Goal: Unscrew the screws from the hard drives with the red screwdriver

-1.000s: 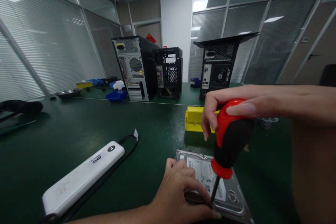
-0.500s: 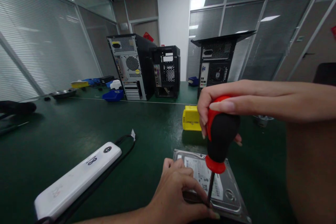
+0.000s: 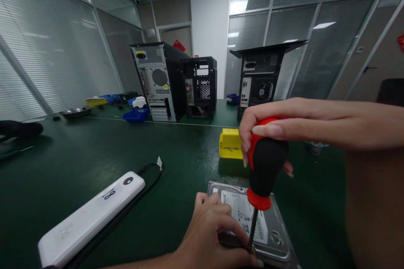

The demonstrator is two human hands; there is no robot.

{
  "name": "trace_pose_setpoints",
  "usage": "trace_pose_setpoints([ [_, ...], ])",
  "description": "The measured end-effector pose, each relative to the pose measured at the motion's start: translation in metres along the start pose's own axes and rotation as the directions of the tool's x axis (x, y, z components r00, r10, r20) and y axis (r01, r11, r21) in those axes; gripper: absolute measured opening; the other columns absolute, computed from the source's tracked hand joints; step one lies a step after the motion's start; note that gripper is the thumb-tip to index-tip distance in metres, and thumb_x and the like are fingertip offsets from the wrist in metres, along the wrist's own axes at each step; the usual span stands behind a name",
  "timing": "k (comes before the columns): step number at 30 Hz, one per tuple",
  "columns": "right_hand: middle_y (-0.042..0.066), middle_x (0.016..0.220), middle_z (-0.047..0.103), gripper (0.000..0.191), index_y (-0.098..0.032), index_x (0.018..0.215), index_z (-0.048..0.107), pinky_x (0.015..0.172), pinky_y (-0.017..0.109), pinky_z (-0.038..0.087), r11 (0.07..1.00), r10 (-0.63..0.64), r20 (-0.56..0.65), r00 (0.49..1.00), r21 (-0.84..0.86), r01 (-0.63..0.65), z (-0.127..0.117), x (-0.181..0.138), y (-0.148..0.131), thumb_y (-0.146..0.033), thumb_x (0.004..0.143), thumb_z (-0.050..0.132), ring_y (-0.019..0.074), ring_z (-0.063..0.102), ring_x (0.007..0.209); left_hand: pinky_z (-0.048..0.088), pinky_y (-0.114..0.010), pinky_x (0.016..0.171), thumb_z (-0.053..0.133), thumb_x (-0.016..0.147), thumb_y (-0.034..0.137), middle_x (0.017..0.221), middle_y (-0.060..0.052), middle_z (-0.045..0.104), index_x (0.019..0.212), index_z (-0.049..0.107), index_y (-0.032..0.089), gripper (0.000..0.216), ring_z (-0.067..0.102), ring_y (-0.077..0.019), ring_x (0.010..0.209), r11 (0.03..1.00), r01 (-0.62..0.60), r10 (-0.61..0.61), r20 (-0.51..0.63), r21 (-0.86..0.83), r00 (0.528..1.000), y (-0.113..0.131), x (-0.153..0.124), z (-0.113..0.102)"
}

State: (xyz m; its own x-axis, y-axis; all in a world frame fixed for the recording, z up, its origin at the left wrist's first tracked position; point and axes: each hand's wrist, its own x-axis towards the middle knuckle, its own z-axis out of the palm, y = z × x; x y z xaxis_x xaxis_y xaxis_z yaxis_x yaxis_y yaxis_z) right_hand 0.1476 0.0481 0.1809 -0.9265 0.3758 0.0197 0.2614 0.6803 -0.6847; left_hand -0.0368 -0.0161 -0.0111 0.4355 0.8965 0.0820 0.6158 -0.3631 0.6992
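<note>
Red-and-black screwdriver [image 3: 268,166] over a hard drive [image 3: 242,211]

Head view: my right hand [image 3: 292,115] grips it from above, perhaps for downward force; my left hand [image 3: 214,228] pinches around its lower end, probably to guide it. The hard drive lies flat on the desk [image 3: 181,151].

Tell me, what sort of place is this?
Probably an office room used as a computer workshop: computer cases stand on a green table, a screwdriver is held tip-down over a hard drive, and glass partitions enclose the room.
</note>
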Motion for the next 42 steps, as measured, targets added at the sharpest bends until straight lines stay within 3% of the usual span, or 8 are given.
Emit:
trace_pose_setpoints([
  [7, 0.001, 0.091, 0.058, 0.026, -0.016, 0.097, 0.054, 0.058, 0.017, 0.054, 0.997, -0.015, 0.028, 1.0, 0.074, 0.013, -0.001, 0.004, 0.006, -0.037, 0.098, 0.039, 0.0092, 0.061, 0.07, 0.022, -0.034, 0.077, 0.086, 0.06, 0.045, 0.077, 0.004, 0.068, 0.066, 0.072, 0.026, 0.024, 0.051, -0.0192, 0.087, 0.999, -0.016, 0.017, -0.018, 0.041, 1.0, -0.006, 0.002, 0.005],
  [16, 0.001, 0.087, 0.061, 0.026, -0.013, 0.098, 0.061, 0.06, 0.014, 0.051, 0.99, -0.141, 0.029, 0.99, 0.027, 0.14, -0.003, 0.005, 0.007, -0.032, 0.097, 0.043, 0.0074, 0.061, 0.069, 0.023, -0.035, 0.078, 0.084, 0.063, 0.046, 0.08, 0.004, 0.07, 0.066, 0.071, 0.026, 0.024, 0.051, -0.0203, 0.088, 0.999, -0.014, 0.015, -0.018, 0.037, 1.0, 0.0, 0.0, -0.001],
  [22, 0.004, 0.094, 0.059, 0.027, -0.016, 0.103, 0.059, 0.056, 0.015, 0.054, 0.995, -0.052, 0.029, 0.998, 0.089, 0.049, 0.0, 0.005, 0.004, -0.039, 0.092, 0.051, 0.0117, 0.063, 0.075, 0.023, -0.033, 0.075, 0.084, 0.062, 0.047, 0.075, 0.004, 0.068, 0.069, 0.073, 0.028, 0.023, 0.052, -0.0184, 0.085, 0.995, -0.054, 0.056, -0.023, 0.078, 0.998, -0.01, 0.0, 0.004],
  [29, 0.001, 0.098, 0.057, 0.034, -0.024, 0.119, 0.047, 0.056, 0.015, 0.054, 0.997, 0.05, 0.07, 0.996, 0.061, -0.054, -0.004, -0.001, 0.009, -0.035, 0.089, 0.057, 0.0081, 0.061, 0.066, 0.023, -0.034, 0.077, 0.084, 0.063, 0.047, 0.079, 0.004, 0.069, 0.069, 0.073, 0.028, 0.023, 0.051, -0.0187, 0.086, 0.996, -0.06, 0.062, -0.029, 0.072, 0.998, -0.009, 0.0, 0.006],
  [35, -0.005, 0.085, 0.063, 0.018, -0.019, 0.093, 0.062, 0.062, 0.008, 0.048, 0.987, -0.145, 0.019, 0.989, -0.064, 0.145, -0.006, 0.002, 0.007, -0.02, 0.078, 0.071, 0.0059, 0.061, 0.074, 0.022, -0.033, 0.078, 0.084, 0.064, 0.043, 0.08, 0.005, 0.068, 0.07, 0.074, 0.029, 0.018, 0.051, -0.0187, 0.088, 0.995, -0.063, 0.066, -0.032, 0.075, 0.997, -0.008, -0.001, 0.003],
  [42, -0.009, 0.071, 0.058, 0.023, -0.018, 0.08, 0.061, 0.051, 0.006, 0.042, 0.973, -0.101, -0.01, 0.995, -0.212, 0.097, -0.004, 0.005, 0.006, -0.038, 0.077, 0.071, 0.0016, 0.053, 0.06, 0.021, -0.033, 0.076, 0.084, 0.065, 0.043, 0.078, 0.003, 0.068, 0.074, 0.074, 0.027, 0.021, 0.052, -0.0177, 0.087, 0.995, -0.061, 0.061, 0.004, 0.079, 0.998, -0.008, 0.001, 0.001],
])
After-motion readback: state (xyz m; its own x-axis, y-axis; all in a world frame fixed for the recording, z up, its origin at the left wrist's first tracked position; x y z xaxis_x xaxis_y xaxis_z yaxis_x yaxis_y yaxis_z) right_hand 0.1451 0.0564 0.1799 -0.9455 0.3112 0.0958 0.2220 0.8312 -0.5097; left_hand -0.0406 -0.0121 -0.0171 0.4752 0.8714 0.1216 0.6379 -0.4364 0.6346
